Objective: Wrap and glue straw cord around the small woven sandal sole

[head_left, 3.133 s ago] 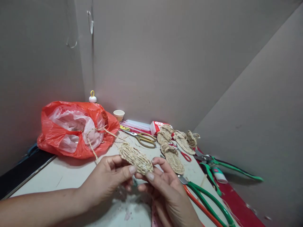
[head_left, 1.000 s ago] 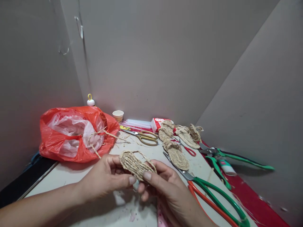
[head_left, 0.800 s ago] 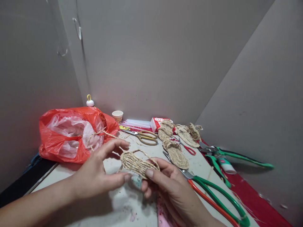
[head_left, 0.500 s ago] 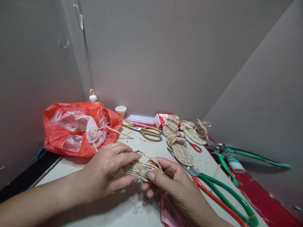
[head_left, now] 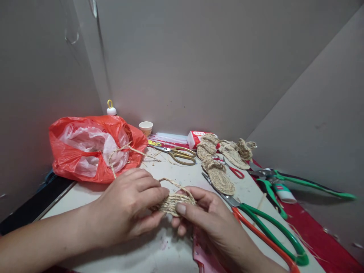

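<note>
A small woven straw sandal (head_left: pixel 173 200) with a thin strap loop sits between both my hands, low over the white table (head_left: pixel 182 174). My left hand (head_left: pixel 129 208) closes over its left end, fingers on top and thumb beneath. From the right, my right hand (head_left: pixel 204 220) pinches the other end with thumb and fingers. Much of the sole is hidden under my fingers.
A red plastic bag (head_left: pixel 91 148) with straw cord lies at the back left. Gold scissors (head_left: pixel 179 154), a paper cup (head_left: pixel 146 127), several finished straw sandals (head_left: pixel 218 176), small red scissors (head_left: pixel 233 171) and green-handled shears (head_left: pixel 264 231) lie to the right. Grey walls close in behind.
My left hand let go of the sandal, opened, then closed over its left end again. The sandal sank lower toward the table, and the view shifted slightly.
</note>
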`<state>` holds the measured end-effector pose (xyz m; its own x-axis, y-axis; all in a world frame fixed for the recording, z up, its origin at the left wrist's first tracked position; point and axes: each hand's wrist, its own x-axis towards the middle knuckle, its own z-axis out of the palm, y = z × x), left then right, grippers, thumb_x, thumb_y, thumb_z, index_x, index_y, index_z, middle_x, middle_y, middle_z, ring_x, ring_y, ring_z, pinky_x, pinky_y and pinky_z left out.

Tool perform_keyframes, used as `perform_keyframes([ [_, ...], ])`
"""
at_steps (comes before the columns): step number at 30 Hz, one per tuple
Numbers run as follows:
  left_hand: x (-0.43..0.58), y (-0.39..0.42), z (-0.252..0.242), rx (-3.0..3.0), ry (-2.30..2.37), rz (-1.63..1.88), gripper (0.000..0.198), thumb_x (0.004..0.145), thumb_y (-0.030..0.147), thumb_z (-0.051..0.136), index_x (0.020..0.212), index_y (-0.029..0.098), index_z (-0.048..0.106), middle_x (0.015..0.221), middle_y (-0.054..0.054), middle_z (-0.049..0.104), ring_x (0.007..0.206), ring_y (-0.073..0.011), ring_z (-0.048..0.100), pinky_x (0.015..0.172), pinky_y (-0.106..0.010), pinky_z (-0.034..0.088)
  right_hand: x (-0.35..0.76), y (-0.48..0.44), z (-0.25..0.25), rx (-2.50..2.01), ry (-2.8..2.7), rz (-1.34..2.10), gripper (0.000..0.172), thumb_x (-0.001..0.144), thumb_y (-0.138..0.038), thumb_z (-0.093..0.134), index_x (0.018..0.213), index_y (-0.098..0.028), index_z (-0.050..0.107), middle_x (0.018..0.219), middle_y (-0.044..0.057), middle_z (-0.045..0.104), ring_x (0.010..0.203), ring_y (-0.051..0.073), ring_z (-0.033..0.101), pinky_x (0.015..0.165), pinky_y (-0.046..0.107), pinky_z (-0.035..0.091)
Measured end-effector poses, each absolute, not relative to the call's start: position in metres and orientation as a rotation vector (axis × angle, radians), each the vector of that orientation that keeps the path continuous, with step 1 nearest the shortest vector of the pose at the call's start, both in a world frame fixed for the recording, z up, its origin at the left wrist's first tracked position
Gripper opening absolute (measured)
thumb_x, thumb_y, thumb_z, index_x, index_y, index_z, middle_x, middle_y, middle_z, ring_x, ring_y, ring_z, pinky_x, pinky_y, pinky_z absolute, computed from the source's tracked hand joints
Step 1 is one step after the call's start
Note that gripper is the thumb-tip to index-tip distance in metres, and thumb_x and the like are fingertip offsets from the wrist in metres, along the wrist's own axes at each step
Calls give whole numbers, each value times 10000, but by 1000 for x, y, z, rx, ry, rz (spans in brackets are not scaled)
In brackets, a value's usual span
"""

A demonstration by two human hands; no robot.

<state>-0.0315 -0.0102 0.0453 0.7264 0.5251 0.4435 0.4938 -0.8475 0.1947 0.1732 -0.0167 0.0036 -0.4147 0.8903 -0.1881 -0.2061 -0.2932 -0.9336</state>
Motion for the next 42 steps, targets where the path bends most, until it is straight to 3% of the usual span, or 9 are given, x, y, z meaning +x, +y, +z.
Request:
perform_keyframes([
  [8,-32,-12,41,2797,896,793,132,874,185,582,997,139,599,819,-55,677,795,-186,592,740,-327,440,175,-16,1,-972,-1152,1793,249,749,-340,776,799,-119,673,640,42,712,513,89,599,530,194,498],
  [27,-28,-13,41,2750,910,842,70,862,169,581,924,160,614,890,-71,636,814,-187,550,740,-322,420,174,-20,1,-940,-1159,1794,199,775,-320,734,797,-135,663,664,37,698,527,99,588,535,209,479],
  [33,-28,-13,40,2717,951,872,73,844,154,577,902,163,620,861,-65,619,776,-176,546,703,-304,427,179,-17,5,-964,-1086,1684,382,698,-359,817,1005,-212,643,788,5,664,637,139,612,543,244,528],
  [38,-27,-7,36,2463,1019,1200,137,796,117,596,927,155,586,818,-42,613,693,-139,526,633,-266,443,182,-12,10,-1000,-866,1288,281,695,-462,810,747,-213,693,663,-8,645,573,112,576,531,198,502],
  [42,-21,-5,26,2235,1158,1322,177,752,128,621,914,173,567,787,-11,608,688,-135,532,628,-263,457,167,-23,0,-1066,-883,1478,270,639,-420,863,696,-187,740,577,12,667,494,102,550,495,203,451],
])
